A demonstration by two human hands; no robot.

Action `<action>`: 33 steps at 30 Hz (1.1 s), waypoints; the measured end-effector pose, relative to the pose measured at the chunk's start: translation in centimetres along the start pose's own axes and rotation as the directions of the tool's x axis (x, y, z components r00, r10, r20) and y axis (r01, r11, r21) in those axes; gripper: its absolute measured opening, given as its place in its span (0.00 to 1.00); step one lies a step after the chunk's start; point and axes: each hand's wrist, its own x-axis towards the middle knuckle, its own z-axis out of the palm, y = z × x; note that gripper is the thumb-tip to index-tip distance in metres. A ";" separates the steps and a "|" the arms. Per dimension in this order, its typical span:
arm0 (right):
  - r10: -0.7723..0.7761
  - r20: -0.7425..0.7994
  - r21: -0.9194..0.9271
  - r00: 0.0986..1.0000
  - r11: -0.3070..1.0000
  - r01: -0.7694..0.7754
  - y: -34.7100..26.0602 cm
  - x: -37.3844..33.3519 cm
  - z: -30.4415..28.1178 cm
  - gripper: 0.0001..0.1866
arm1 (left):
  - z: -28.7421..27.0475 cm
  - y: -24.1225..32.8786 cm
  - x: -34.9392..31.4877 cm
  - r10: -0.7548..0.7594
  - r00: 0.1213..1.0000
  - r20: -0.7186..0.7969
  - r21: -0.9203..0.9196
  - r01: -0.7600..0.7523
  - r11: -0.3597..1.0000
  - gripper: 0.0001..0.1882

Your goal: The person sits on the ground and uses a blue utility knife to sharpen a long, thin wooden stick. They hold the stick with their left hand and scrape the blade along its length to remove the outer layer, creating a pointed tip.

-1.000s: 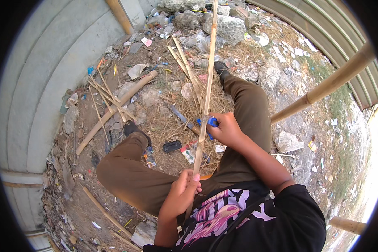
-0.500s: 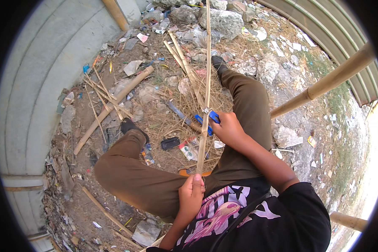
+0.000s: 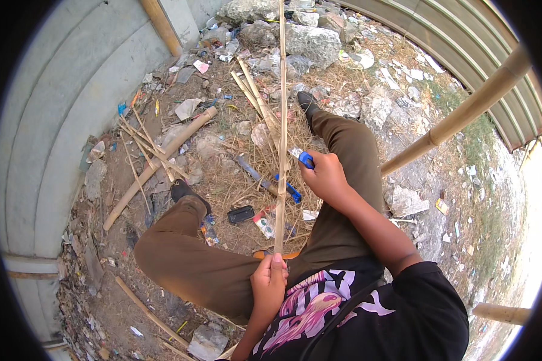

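Note:
My left hand (image 3: 269, 283) is closed on the near end of a long, thin bamboo strip (image 3: 280, 207), thumb on top, close to my shirt. The strip runs away from me past the top of the picture. In my closed right hand (image 3: 325, 174) is a blue utility knife (image 3: 306, 159). Its metal tip points to the strip at about mid-length; whether it touches cannot be told. Below the strip, on the ground between my legs, lie another blue cutter (image 3: 293, 192) and a long-bladed knife (image 3: 256, 174), partly covered by the strip.
Split bamboo pieces (image 3: 253, 90) lie ahead on straw and shavings. A bamboo pole (image 3: 162, 165) rests at the left, near a grey wall (image 3: 66, 120). Another pole (image 3: 457, 117) slants in at the right. A black case (image 3: 241, 214) lies between my legs; rocks (image 3: 312, 45) lie far ahead.
My right hand's knife has shifted slightly away from the strip's near end and turned, its tip now just beside the strip. The strip has swung a little left; the left hand keeps its grip.

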 end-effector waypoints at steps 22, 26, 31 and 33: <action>-0.071 0.278 -0.331 0.958 0.929 0.165 0.5 -4.8 0.8 0.08 | 0.4 -0.9 0.5 0.105 0.991 -0.086 0.262 -0.079 0.962 0.19; 0.016 0.151 -0.152 0.988 0.988 0.007 1.2 -4.5 1.5 0.08 | 0.2 -0.3 0.5 0.054 0.992 -0.114 0.250 -0.024 0.968 0.21; 0.122 0.104 -0.036 0.987 0.992 -0.118 1.2 -2.0 1.1 0.10 | 0.6 -0.1 0.5 0.097 0.992 -0.082 0.305 -0.068 0.950 0.20; 0.120 0.071 -0.119 0.990 0.987 -0.111 1.3 -1.0 1.2 0.10 | 0.8 -0.7 0.3 0.134 0.990 -0.037 0.328 -0.114 0.938 0.19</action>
